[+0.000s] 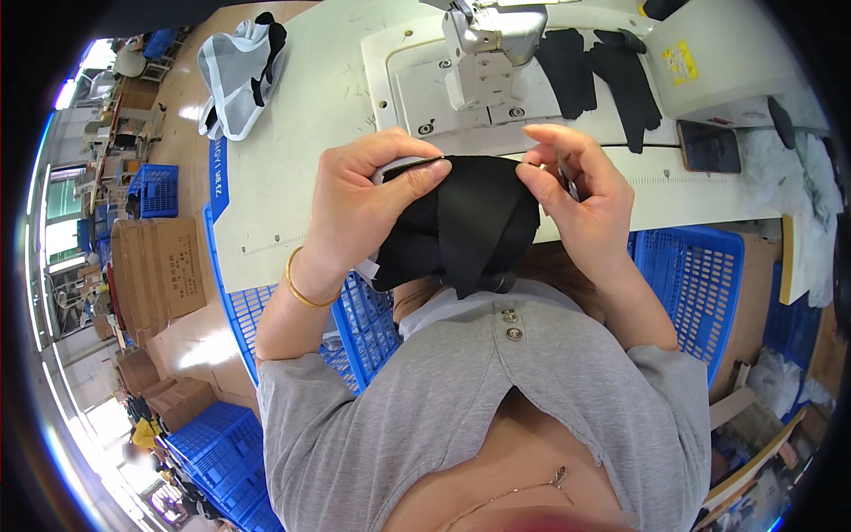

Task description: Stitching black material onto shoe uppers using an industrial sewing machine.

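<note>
Black fabric piece (465,222) was held above the counter (301,142) edge, stretched between both hands: left hand (368,199) pinched its upper left edge, right hand (572,191) pinched the upper right, below the sewing machine (487,44).

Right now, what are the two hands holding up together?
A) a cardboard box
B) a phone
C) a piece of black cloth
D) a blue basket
C: the left hand and the right hand each pinch the top edge of a piece of black cloth, held up in front of the sewing machine.
</note>
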The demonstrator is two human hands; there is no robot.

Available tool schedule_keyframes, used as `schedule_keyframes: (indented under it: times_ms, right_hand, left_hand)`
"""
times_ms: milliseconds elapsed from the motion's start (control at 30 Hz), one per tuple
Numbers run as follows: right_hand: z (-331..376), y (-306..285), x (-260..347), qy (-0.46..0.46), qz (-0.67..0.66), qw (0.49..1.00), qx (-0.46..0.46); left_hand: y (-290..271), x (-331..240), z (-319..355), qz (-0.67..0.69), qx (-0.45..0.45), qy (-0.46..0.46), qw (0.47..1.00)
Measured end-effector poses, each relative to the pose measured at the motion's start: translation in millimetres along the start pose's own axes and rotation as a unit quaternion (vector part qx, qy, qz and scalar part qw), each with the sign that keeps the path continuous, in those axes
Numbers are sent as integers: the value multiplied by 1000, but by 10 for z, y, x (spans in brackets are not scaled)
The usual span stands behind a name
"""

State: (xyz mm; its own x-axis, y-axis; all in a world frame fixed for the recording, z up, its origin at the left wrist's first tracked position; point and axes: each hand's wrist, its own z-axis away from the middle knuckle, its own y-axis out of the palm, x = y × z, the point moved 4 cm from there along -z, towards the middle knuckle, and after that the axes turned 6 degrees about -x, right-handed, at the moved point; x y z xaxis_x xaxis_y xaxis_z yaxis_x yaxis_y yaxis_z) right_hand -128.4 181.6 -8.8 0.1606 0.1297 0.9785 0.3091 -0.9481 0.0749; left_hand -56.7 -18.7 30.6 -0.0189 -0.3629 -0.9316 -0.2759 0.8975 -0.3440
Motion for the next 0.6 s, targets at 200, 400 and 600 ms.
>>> schedule_keyframes:
  times_ms: [200,400,600]
  right_hand:
    - [-121,24,72,-135,127,976,115]
    - [-163,33,97,-69,173,959,213]
    - [-136,317,53,-21,4,994,108]
  left_hand:
    - [0,-27,-31,-5,15,-11,1000]
    - [-104,-189,-241,-92,105,35,990]
    - [-229,-375,-888,-137,199,53,969]
